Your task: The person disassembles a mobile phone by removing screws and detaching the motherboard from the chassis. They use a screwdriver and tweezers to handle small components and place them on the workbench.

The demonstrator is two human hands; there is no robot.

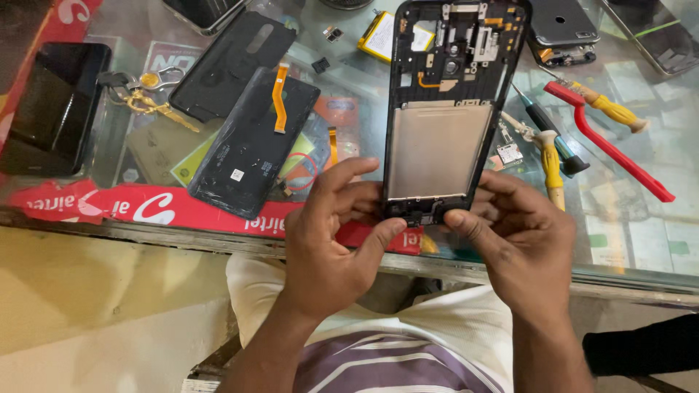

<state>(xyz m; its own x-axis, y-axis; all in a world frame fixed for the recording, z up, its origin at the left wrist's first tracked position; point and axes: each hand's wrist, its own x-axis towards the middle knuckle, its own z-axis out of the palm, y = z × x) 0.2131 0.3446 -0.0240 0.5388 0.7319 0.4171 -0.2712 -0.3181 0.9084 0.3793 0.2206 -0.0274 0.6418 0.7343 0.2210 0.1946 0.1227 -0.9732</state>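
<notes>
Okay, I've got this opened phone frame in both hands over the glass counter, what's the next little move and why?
Probably lay the phone frame flat on the glass counter. The left hand and right hand pinch only its bottom edge, thumbs at the small parts there, so the long body hangs unsupported. Resting it would likely free a hand for the yellow-handled screwdriver nearby.

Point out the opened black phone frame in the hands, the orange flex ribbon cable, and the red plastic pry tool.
Opened black phone frame (437, 149), head view, silver middle plate.
Orange flex ribbon cable (278, 98), head view, mid strip.
Red plastic pry tool (619, 154), head view, mid handle.
</notes>
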